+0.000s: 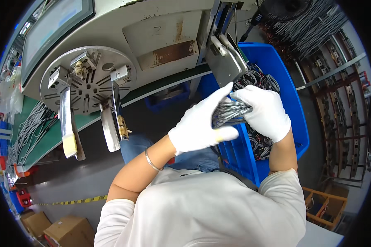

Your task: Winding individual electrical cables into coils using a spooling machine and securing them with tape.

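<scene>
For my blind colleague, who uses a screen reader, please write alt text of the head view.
A person's white-gloved right hand grips a grey braided cable bundle, with the left hand, also gloved, open around it. A blue bin of coiled cables stands close by; at left, a slotted round metal disc fronts a machine.

The left hand (204, 121) and right hand (268, 112) hide parts of the grey cable bundle (231, 112).

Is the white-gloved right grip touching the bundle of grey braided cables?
Touching. The head view shows the white-gloved right grip curled around the grey braided cable bundle, whose right end disappears inside it.
</scene>
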Motion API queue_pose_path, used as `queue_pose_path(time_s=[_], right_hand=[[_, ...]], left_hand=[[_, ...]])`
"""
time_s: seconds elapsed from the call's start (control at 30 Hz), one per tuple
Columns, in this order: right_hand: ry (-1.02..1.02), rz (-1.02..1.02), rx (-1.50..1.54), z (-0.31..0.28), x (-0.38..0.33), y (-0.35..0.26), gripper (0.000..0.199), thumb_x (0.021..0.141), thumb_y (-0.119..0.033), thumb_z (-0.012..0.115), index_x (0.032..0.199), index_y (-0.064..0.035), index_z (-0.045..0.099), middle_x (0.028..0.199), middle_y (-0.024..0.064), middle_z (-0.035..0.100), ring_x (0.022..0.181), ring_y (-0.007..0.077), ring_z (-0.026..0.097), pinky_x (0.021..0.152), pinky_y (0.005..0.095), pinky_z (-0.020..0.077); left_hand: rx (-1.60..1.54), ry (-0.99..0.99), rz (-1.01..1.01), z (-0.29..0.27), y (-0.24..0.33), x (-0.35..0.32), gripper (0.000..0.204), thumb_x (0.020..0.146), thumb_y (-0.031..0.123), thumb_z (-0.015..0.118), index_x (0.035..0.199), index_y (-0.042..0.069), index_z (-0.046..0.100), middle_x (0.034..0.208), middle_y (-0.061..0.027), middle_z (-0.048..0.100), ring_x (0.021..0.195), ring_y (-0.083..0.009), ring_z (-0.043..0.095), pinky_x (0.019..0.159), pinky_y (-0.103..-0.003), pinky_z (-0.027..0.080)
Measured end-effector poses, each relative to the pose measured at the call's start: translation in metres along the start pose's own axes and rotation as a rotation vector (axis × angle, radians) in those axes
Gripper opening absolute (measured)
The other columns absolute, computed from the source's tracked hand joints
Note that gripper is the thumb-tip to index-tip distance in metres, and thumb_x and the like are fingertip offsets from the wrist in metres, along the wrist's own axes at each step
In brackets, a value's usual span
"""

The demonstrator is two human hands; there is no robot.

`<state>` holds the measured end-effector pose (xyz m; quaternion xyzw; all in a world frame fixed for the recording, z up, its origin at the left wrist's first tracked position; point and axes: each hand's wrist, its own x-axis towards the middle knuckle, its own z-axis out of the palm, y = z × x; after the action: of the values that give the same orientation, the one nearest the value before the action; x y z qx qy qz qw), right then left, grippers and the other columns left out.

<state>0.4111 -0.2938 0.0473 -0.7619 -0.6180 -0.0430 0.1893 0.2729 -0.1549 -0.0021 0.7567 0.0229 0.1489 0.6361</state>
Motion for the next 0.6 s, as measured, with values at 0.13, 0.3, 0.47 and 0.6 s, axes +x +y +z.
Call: queue_pose_path(time_s=[0.13, 0.3, 0.47, 0.6], right_hand=[[-0.172, 0.155, 0.258, -0.008, 0.003, 0.001, 0.022, 0.07, -0.002, 0.066, 0.092, -0.0009, 0.066, 0.073, 0.008, 0.062, 0.064, 0.0176, 0.062, 0.06, 0.0269, 0.0508], [-0.331, 0.55, 0.845, -0.002, -0.006, 0.007, 0.013, 0.076, -0.004, 0.065, 0.088, -0.0011, 0.064, 0.068, 0.0023, 0.059, 0.055, 0.007, 0.055, 0.05, 0.0216, 0.0452], [-0.357, 0.535, 0.99, 0.001, 0.007, -0.005, 0.019, 0.078, -0.012, 0.07, 0.089, 0.0001, 0.061, 0.066, 0.0025, 0.059, 0.049, 0.006, 0.053, 0.045, 0.0202, 0.0429], [-0.436, 0.52, 1.211, 0.0, 0.0, 0.011, 0.031, 0.077, -0.022, 0.075, 0.093, -0.0003, 0.061, 0.066, 0.0026, 0.059, 0.05, 0.0064, 0.053, 0.047, 0.0205, 0.0446]], left_hand=[[0.249, 0.0, -0.111, -0.001, -0.01, -0.005, 0.052, 0.085, 0.018, 0.066, 0.132, 0.004, 0.047, 0.109, -0.0101, 0.062, 0.095, -0.0171, 0.06, 0.085, -0.031, 0.048], [-0.356, -0.119, -0.282, -0.027, -0.036, -0.013, 0.037, 0.083, 0.022, 0.068, 0.112, 0.001, 0.058, 0.087, -0.0073, 0.063, 0.076, -0.0147, 0.06, 0.073, -0.029, 0.05], [-0.347, -0.082, -0.469, -0.021, -0.004, -0.007, 0.029, 0.083, 0.024, 0.068, 0.097, 0.0, 0.059, 0.076, -0.0049, 0.061, 0.069, -0.0115, 0.058, 0.067, -0.026, 0.049], [-0.057, -0.096, -0.203, -0.025, -0.017, -0.007, 0.027, 0.084, 0.025, 0.067, 0.092, 0.0, 0.06, 0.072, -0.0037, 0.061, 0.063, -0.0104, 0.058, 0.062, -0.027, 0.048]])
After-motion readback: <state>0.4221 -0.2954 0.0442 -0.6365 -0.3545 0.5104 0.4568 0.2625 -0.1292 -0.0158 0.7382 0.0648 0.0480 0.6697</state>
